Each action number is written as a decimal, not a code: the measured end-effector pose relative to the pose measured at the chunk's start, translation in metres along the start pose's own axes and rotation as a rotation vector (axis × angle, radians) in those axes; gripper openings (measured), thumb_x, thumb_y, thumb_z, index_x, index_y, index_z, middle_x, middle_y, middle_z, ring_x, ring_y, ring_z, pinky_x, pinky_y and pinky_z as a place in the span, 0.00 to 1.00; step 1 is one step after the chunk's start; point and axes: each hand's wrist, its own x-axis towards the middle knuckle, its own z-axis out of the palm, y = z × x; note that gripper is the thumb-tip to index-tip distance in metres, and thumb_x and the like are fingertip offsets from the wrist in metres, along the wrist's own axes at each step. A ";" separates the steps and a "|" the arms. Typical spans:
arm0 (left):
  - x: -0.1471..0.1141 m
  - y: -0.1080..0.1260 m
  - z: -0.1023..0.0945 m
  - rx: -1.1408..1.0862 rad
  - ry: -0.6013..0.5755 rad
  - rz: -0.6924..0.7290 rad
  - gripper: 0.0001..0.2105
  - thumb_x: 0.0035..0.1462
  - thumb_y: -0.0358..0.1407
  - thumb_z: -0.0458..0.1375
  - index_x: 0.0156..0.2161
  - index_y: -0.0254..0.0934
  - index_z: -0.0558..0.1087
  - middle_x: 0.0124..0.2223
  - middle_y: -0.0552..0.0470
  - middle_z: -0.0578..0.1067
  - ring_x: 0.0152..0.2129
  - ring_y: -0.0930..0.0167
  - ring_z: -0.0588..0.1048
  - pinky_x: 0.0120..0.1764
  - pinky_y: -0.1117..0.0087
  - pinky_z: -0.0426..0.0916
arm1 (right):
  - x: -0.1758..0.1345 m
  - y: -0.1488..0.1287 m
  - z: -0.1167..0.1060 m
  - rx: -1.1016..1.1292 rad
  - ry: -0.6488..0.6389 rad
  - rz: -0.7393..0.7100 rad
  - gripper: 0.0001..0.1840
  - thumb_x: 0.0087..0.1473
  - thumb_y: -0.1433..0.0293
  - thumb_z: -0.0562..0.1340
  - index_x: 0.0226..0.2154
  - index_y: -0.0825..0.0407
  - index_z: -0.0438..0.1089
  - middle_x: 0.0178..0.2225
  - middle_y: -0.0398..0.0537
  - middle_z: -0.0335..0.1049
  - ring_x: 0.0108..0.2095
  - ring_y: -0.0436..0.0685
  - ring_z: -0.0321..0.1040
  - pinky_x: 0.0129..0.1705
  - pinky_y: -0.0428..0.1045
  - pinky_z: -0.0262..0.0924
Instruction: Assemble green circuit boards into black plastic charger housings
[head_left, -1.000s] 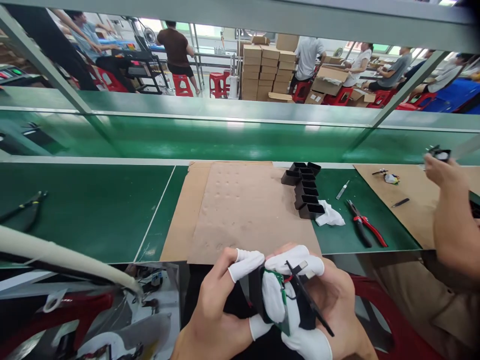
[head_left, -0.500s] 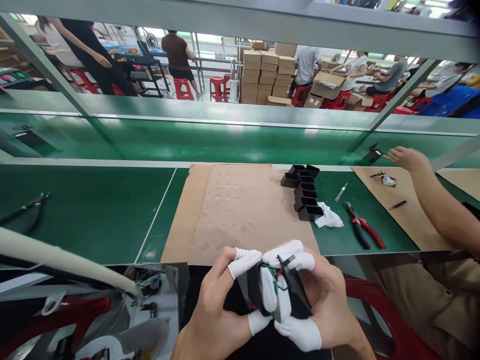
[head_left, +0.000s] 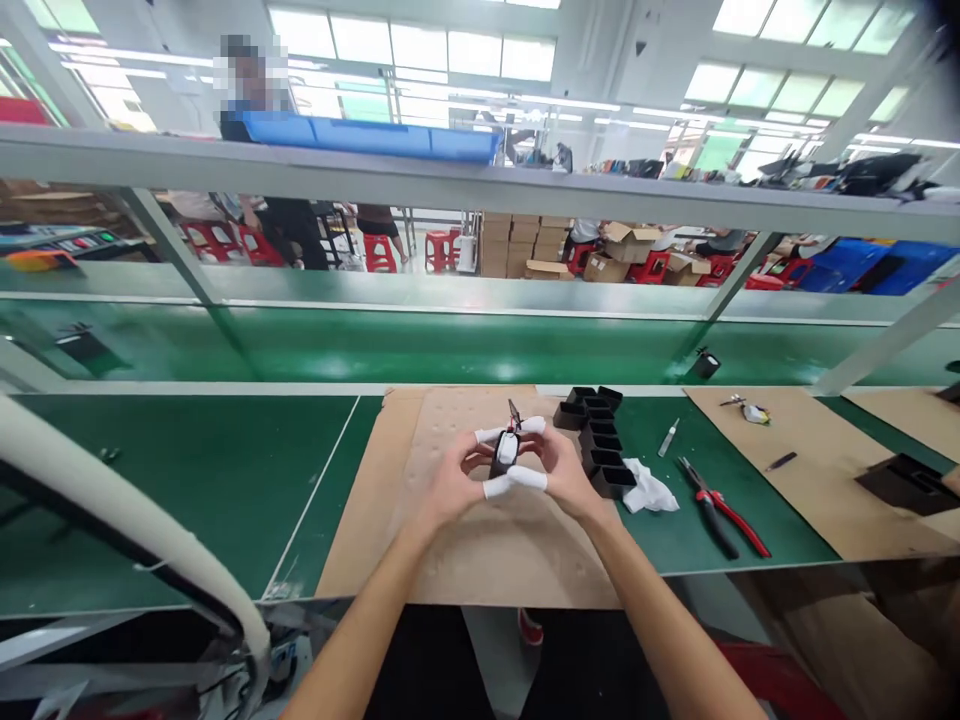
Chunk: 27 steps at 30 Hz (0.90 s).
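Observation:
Both of my hands grip one small black plastic case [head_left: 498,466] above the cardboard mat, with white padded parts inside and dark and red wires sticking out of its top. My left hand [head_left: 454,478], white finger covers on its fingertips, is closed on the left side of the case. From the right, my right hand [head_left: 561,470] pinches it, also with white covers on thumb and fingers. Just right of that hand stands a group of open black cases [head_left: 602,440]. A crumpled white cloth [head_left: 649,488] lies against the nearest one.
Pliers with red and black handles [head_left: 721,512] and a small white tube [head_left: 669,438] lie on the green table. A brown cardboard mat [head_left: 517,560] is beneath my hands. Behind runs a green conveyor [head_left: 465,345] carrying another black case [head_left: 705,363]. A pale hose [head_left: 150,530] crosses the left.
My hands have moved forward with the case, from near my lap to over the cardboard mat. The view has tilted up. The neighbour's arm on the right has left the view.

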 end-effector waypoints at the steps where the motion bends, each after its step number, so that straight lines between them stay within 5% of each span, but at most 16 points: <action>1: 0.017 -0.005 -0.006 -0.017 -0.018 -0.020 0.27 0.41 0.36 0.79 0.50 0.35 0.83 0.47 0.45 0.80 0.42 0.61 0.80 0.50 0.58 0.79 | 0.015 0.012 -0.004 -0.009 0.010 -0.009 0.33 0.50 0.52 0.79 0.54 0.46 0.74 0.50 0.52 0.78 0.47 0.63 0.78 0.51 0.59 0.75; 5: 0.067 -0.019 -0.025 -0.112 -0.009 -0.064 0.27 0.52 0.49 0.75 0.52 0.32 0.83 0.51 0.39 0.84 0.50 0.53 0.81 0.53 0.55 0.78 | 0.056 0.050 -0.010 -0.090 0.105 -0.047 0.34 0.54 0.51 0.76 0.57 0.48 0.71 0.48 0.53 0.79 0.45 0.62 0.78 0.49 0.59 0.76; 8: 0.082 -0.032 -0.037 -0.164 0.059 -0.071 0.30 0.54 0.53 0.72 0.55 0.34 0.81 0.56 0.38 0.83 0.53 0.52 0.80 0.50 0.57 0.80 | 0.065 0.069 -0.006 -0.177 0.176 -0.083 0.36 0.52 0.54 0.76 0.59 0.49 0.70 0.45 0.52 0.79 0.43 0.62 0.79 0.51 0.62 0.75; 15: 0.070 -0.050 -0.046 -0.214 0.076 -0.150 0.37 0.54 0.53 0.73 0.64 0.38 0.73 0.51 0.41 0.85 0.37 0.61 0.84 0.34 0.66 0.78 | 0.051 0.076 0.008 -0.283 0.124 -0.172 0.39 0.50 0.69 0.75 0.63 0.44 0.68 0.60 0.55 0.76 0.50 0.63 0.79 0.54 0.61 0.75; 27: 0.071 -0.058 -0.042 -0.305 0.055 -0.232 0.33 0.46 0.56 0.76 0.52 0.39 0.75 0.29 0.55 0.80 0.19 0.71 0.75 0.23 0.74 0.69 | 0.048 0.066 -0.005 -0.266 0.090 -0.146 0.33 0.50 0.62 0.79 0.58 0.44 0.76 0.49 0.51 0.81 0.47 0.64 0.80 0.53 0.58 0.75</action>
